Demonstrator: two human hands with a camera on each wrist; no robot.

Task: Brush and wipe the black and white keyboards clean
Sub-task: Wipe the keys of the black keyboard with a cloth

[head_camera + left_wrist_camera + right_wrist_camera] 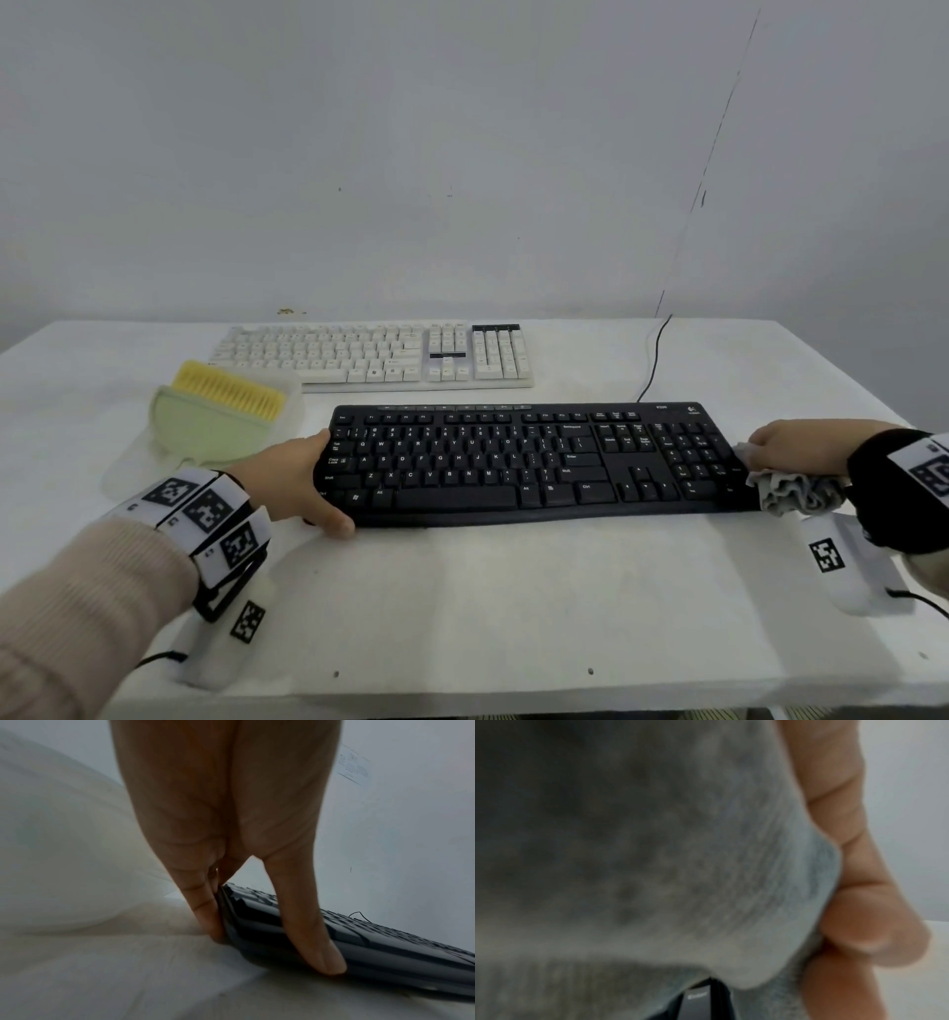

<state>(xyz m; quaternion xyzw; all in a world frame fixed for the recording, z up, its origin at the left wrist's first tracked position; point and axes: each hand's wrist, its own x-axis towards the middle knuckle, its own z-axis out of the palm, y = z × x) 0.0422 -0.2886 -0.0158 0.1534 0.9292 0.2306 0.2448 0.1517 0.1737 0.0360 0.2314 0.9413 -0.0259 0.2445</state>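
Black keyboard [534, 462] flat on the table [488, 606]. Left hand [292, 483] clasps its left end; right hand [791, 447] bunches a grey cloth [793, 496] against its right end. Risk: hard wiping skews the keyboard or depresses keys; white keyboard [375, 354] lies behind.

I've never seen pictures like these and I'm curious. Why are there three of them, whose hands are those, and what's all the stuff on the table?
No machine here: a person wears three cameras, one on the head and one on each wrist. The checkered stickers sit on the wrist bands.

The head picture shows the whole white table. On it lie a black keyboard, a white keyboard behind it, and a yellow-bristled brush.

The left hand holds the black keyboard's left end; the left wrist picture shows its fingers up close on that edge.

The right hand grips a grey cloth at the keyboard's right end. The right wrist picture is mostly blurry cloth because it is so near.
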